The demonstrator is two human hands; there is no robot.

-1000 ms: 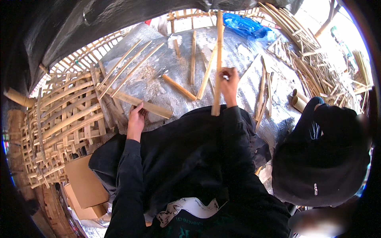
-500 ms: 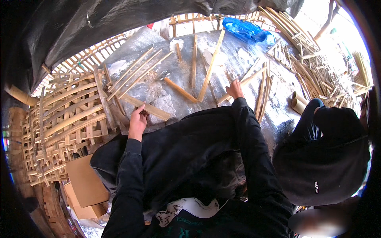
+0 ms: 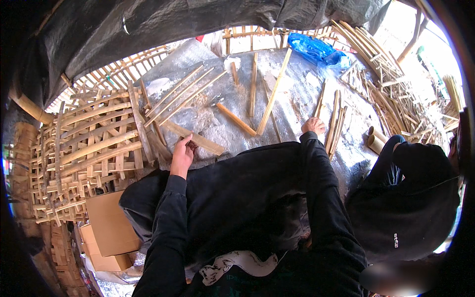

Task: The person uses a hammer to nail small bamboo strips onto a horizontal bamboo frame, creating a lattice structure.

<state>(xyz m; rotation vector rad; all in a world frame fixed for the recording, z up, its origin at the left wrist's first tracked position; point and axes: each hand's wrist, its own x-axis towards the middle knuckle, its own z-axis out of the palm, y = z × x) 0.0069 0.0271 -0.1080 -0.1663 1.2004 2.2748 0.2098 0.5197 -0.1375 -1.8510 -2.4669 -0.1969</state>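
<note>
My left hand (image 3: 182, 155) is closed at the near edge of a flat, wide bamboo slat (image 3: 204, 143), fingertips against it. Fingers curled, my right hand (image 3: 313, 126) grips the near end of narrow bamboo strips (image 3: 321, 99) that point away from me. How many strips it holds is hidden under the fingers. Just right of that hand lie more bamboo strips (image 3: 336, 123), side by side. Between my hands, a short brownish strip (image 3: 236, 119) and a long pale strip (image 3: 274, 91) meet in a V on the grey plastic sheet (image 3: 292, 116).
Thin sticks (image 3: 185, 94) lie far left, beside a woven bamboo lattice (image 3: 99, 133). A cardboard box (image 3: 111, 222) stands lower left. A blue plastic bag (image 3: 316, 49) and a heap of bamboo pieces (image 3: 405, 104) are at the back right. A person in black (image 3: 403, 198) sits at right, near bamboo tubes (image 3: 377, 140).
My right hand has swung the slanting strips round until they lie nearly parallel to those beside them. The left hand stays at the wide slat. The whole view has shifted slightly.
</note>
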